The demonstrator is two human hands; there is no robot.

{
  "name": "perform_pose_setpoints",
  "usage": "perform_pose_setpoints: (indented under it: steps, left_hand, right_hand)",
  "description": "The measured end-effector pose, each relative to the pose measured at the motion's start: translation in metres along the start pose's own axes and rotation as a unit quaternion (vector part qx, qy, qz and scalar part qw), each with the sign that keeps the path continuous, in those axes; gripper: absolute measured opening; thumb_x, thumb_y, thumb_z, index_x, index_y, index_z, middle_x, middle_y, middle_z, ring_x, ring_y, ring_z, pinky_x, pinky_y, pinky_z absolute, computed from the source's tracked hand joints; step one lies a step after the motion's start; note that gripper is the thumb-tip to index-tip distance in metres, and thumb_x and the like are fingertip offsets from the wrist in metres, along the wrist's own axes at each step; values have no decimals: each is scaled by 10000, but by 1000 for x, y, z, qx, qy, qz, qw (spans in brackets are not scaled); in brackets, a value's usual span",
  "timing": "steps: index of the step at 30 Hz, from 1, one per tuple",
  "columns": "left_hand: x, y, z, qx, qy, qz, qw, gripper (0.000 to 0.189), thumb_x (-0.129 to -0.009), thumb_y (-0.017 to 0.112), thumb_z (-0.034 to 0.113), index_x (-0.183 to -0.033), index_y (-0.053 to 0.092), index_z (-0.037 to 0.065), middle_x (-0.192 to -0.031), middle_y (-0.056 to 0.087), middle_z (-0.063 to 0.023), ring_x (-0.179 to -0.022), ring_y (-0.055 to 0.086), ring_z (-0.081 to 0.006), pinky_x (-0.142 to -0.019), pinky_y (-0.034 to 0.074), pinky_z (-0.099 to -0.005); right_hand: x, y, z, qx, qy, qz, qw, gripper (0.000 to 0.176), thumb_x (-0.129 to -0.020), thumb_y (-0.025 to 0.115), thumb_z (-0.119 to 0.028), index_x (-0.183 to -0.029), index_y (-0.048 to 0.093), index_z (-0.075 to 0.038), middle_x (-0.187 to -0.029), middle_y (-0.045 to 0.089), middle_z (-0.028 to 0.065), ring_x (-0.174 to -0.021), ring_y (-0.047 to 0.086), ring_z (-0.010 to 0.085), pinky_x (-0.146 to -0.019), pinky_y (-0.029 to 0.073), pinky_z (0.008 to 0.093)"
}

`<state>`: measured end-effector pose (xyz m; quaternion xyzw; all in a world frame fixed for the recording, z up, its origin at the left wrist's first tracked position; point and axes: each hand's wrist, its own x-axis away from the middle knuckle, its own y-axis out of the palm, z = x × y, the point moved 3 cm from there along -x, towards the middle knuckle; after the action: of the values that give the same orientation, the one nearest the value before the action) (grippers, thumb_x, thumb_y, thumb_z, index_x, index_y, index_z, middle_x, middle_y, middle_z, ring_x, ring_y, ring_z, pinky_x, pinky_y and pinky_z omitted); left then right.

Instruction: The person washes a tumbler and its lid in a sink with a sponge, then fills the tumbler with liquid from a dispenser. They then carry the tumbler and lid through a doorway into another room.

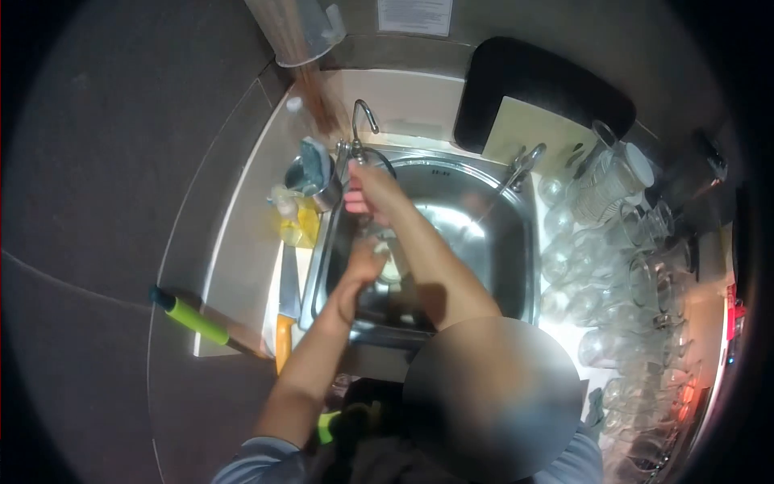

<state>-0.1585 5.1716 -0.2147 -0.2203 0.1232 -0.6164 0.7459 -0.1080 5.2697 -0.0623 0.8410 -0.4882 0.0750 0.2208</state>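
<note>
A steel sink (513, 266) lies below me with a curved tap (367, 113) at its back left. My right hand (375, 192) reaches over the left side of the basin, just below the tap; its fingers are curled, and whatever they may hold is hidden. Lower down, inside the basin, my left hand (367, 260) is closed at the edge of a pale, roundish item (390, 268), too blurred to name. Dark shapes beneath the hands are unclear.
Left of the sink are a metal pot (326, 194) with a blue-green cloth, a yellow packet (300, 226) and an orange-handled knife (288, 298). Several glasses (564, 274) crowd the right side. A second tap (524, 165) and a pale board (528, 133) stand behind.
</note>
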Motion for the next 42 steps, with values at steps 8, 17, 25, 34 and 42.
perform_pose_setpoints:
  steps: [8, 17, 25, 34, 42]
  left_hand:
    - [-14, -47, 89, 152, 25, 23, 988, 106, -888, 694, 125, -945, 690, 35, -824, 684, -42, -740, 607, -98, -659, 482, -269]
    - [-28, 31, 127, 132, 50, -41, 989, 194, -866, 686, 144, -1013, 662, 20, -902, 701, -118, -835, 650, -162, -747, 507, -326]
    - [-42, 79, 145, 70, 142, -58, 986, 254, -866, 652, 129, -1111, 660, 63, -1023, 713, -176, -986, 692, -308, -875, 518, -378]
    - [-80, 117, 193, 55, 188, 34, 980, 292, -856, 633, 65, -1140, 659, -1, -1009, 723, -136, -917, 696, -225, -824, 530, -341]
    - [-75, 162, 221, -12, 322, -131, 938, 541, -957, 458, 253, -1436, 475, 2, -1539, 392, -236, -1480, 236, -425, -1207, 176, -421]
  right_hand:
    - [35, -207, 40, 66, -233, 380, 893, 184, -916, 608, -155, -999, 689, -12, -841, 684, 111, -751, 670, 213, -611, 525, 345]
    - [81, -280, -32, 331, -362, 602, 630, 189, -880, 559, -90, -1012, 643, 17, -928, 677, 181, -918, 622, 416, -828, 491, 490]
    - [15, -309, -20, 387, -314, 468, 730, 406, -878, 615, -175, -1250, 535, -35, -972, 672, 242, -925, 664, 403, -785, 518, 470]
    - [77, -261, 18, 25, -182, 275, 944, 508, -957, 649, -372, -1301, 549, -12, -1171, 634, 133, -1026, 615, 180, -841, 495, 338]
    - [61, -286, 5, -408, -129, 133, 894, 254, -978, 626, -306, -1124, 610, -99, -1007, 610, 58, -932, 614, 186, -817, 537, 372]
